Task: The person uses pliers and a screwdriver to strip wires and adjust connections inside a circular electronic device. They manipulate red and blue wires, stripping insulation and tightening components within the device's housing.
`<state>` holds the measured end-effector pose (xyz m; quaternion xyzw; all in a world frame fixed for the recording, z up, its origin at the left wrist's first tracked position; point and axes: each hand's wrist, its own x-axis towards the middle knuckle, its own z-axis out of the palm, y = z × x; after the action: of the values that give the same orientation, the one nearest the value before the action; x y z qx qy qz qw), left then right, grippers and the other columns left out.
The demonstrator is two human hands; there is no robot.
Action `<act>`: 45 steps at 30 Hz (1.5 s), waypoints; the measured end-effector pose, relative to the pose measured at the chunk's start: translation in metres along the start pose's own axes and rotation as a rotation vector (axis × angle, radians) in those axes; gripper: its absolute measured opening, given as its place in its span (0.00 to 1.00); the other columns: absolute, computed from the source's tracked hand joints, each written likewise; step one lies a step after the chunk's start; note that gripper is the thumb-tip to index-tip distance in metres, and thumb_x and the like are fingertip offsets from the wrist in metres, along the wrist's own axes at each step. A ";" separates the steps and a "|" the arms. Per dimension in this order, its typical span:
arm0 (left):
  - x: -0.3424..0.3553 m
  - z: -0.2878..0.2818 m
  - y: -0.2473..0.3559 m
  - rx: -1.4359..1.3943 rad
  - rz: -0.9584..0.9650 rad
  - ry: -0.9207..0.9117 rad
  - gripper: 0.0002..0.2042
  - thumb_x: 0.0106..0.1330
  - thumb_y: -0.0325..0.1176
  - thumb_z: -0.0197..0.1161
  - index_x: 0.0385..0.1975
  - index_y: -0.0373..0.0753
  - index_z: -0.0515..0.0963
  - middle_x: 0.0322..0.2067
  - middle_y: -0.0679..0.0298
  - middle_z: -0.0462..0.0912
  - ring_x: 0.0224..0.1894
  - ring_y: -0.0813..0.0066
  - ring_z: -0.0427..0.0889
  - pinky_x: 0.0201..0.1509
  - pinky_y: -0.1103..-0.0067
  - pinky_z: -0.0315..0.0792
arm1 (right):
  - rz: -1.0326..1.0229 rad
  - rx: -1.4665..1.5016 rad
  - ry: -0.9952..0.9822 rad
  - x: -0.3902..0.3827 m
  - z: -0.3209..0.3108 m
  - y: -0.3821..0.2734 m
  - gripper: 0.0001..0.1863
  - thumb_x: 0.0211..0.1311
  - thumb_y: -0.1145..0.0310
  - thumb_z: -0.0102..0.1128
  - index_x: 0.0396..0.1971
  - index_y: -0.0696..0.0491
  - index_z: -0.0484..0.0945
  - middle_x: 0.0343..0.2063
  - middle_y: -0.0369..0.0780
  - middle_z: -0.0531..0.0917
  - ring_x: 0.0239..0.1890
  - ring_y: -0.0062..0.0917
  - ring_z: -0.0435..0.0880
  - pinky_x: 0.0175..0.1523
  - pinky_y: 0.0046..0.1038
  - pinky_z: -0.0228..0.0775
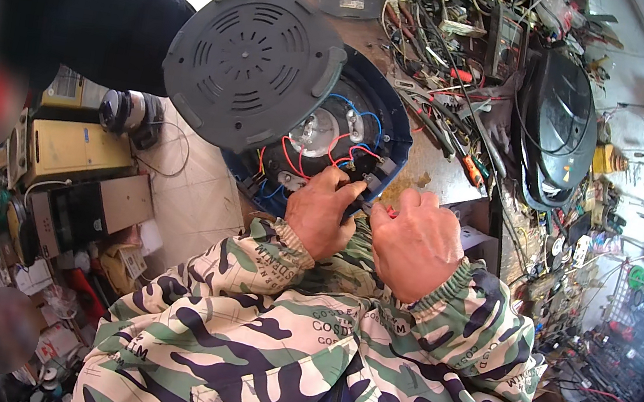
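Note:
An opened dark blue appliance (403, 122) with a rounded body rests on the bench in front of me, its wired inside facing up. Red and blue wires (341, 154) run around a round metal part (316, 132) in its middle. A dark grey round cover (255, 66) with vent slots leans over its far left side. My left hand (320, 216) is at the near rim, thumb and forefinger closed by a small dark part there; what they pinch is hidden. My right hand (422, 245) is closed beside it around a slim tool with a bit of red showing, mostly covered by the fingers.
Tools and cables (450, 70) crowd the bench's far right, including an orange-and-black handle (473, 171). A black glossy shell (558, 128) stands at the right. A person in dark clothes (101, 10) is at the far left, above boxes and a yellowish appliance (79, 152) on the floor.

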<state>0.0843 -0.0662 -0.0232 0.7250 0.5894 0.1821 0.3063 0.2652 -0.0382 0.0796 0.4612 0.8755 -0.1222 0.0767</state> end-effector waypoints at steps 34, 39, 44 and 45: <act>-0.012 0.021 -0.011 -0.171 0.041 0.164 0.19 0.51 0.32 0.73 0.47 0.45 0.84 0.43 0.61 0.79 0.47 0.55 0.83 0.48 0.61 0.78 | 0.006 -0.077 0.047 -0.002 -0.013 -0.021 0.11 0.53 0.56 0.75 0.34 0.42 0.86 0.29 0.42 0.79 0.37 0.41 0.81 0.36 0.45 0.72; -0.012 0.014 -0.008 -0.131 0.030 0.128 0.20 0.52 0.32 0.74 0.47 0.45 0.85 0.42 0.60 0.79 0.47 0.55 0.83 0.48 0.63 0.78 | 0.035 -0.072 0.106 -0.008 -0.006 -0.027 0.09 0.53 0.59 0.71 0.32 0.47 0.86 0.29 0.43 0.79 0.37 0.42 0.81 0.35 0.44 0.71; -0.010 0.018 -0.008 -0.113 0.054 0.105 0.18 0.56 0.33 0.73 0.49 0.44 0.85 0.43 0.60 0.80 0.48 0.56 0.83 0.49 0.63 0.78 | -0.003 -0.302 0.027 -0.003 0.007 -0.031 0.17 0.56 0.64 0.65 0.45 0.52 0.87 0.45 0.51 0.87 0.38 0.37 0.88 0.36 0.39 0.82; -0.011 0.021 -0.012 -0.097 0.060 0.109 0.18 0.58 0.34 0.71 0.49 0.44 0.84 0.43 0.60 0.80 0.48 0.56 0.83 0.50 0.63 0.78 | -0.055 -0.282 0.061 0.001 0.002 -0.032 0.15 0.55 0.66 0.66 0.42 0.52 0.87 0.44 0.52 0.87 0.36 0.37 0.88 0.35 0.38 0.82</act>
<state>0.0859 -0.0803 -0.0461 0.7159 0.5736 0.2585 0.3028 0.2382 -0.0550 0.0822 0.4250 0.8982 0.0140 0.1110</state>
